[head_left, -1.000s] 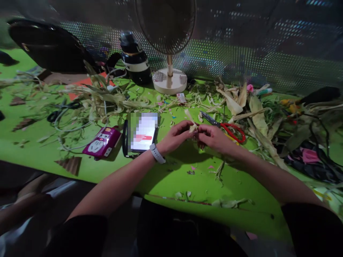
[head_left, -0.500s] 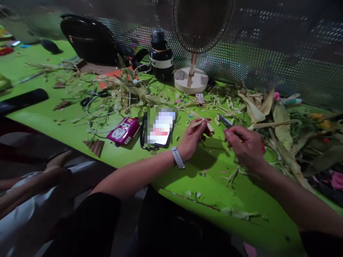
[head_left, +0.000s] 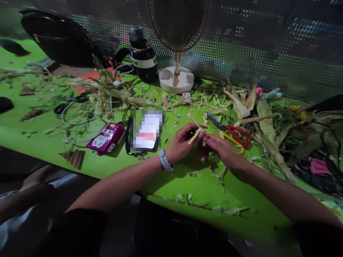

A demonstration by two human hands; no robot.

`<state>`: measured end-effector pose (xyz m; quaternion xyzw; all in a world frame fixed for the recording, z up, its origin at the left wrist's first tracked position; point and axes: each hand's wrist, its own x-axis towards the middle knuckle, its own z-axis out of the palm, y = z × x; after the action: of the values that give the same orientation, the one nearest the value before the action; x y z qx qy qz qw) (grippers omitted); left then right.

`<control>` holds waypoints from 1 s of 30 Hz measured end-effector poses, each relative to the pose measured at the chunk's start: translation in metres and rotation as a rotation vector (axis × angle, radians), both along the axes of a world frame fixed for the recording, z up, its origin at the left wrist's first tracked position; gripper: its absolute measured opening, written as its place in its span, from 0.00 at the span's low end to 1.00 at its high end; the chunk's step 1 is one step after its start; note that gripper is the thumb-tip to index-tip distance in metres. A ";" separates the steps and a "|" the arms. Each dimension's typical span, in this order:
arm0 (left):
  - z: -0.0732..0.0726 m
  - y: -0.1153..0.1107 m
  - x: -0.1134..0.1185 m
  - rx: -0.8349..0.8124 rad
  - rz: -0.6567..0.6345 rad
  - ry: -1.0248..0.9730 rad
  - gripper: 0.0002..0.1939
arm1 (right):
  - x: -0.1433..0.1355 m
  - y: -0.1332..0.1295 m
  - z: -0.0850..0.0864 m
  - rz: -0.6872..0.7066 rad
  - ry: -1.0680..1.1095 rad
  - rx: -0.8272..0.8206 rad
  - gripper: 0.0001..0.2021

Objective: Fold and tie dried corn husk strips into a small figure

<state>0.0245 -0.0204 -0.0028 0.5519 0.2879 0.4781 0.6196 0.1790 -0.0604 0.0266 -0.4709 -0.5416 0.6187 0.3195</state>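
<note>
Husk strips (head_left: 194, 131): 2 pale pieces, crossed, pinched in left hand (head_left: 182, 142). Right hand (head_left: 221, 149): fingers closed, fingertips touching strips' lower end. Red-handled scissors (head_left: 230, 129): just beyond right hand. Phone (head_left: 146, 131): beside left wrist.

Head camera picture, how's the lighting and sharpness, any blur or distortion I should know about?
Head view: dim overall, the green table brightest; both hands with the husk strip are sharp enough, casting soft shadows; the phone screen is pixelated; the fan and far edges smear, and the table edge bows from wide-angle distortion.
</note>
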 end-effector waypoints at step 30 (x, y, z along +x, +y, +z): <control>0.001 0.010 -0.009 -0.109 -0.218 0.006 0.19 | 0.010 0.002 -0.005 0.105 -0.248 0.186 0.17</control>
<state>0.0152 -0.0103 -0.0014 0.5467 0.2536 0.3898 0.6963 0.1887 -0.0587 0.0214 -0.4831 -0.6558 0.5187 0.2596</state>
